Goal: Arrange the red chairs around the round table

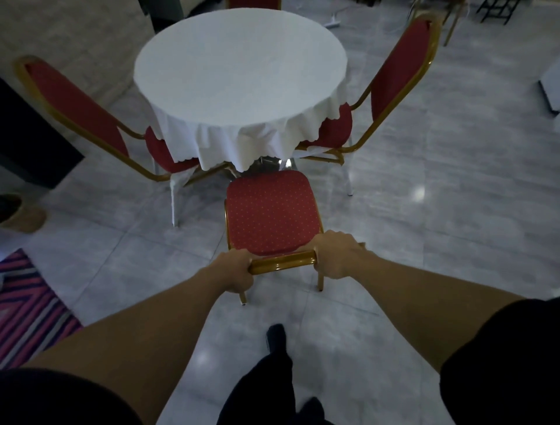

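A round table (239, 60) with a white cloth stands ahead of me. Directly below me is a red chair (269, 212) with a gold frame, its seat facing the table and its front edge just short of the hanging cloth. My left hand (235, 271) and my right hand (338, 254) both grip the gold top bar of its backrest, one at each end. A second red chair (75, 106) is tucked in at the table's left, a third (400, 69) at its right. The top of a fourth red chair (253, 3) shows behind the table.
The floor is glossy grey tile. A striped pink and grey rug (27, 306) lies at the lower left, with a shoe (21, 215) above it. A dark cabinet (33, 145) stands at the left. Black metal frames (497, 10) sit far right. My dark-socked foot (275, 336) is behind the chair.
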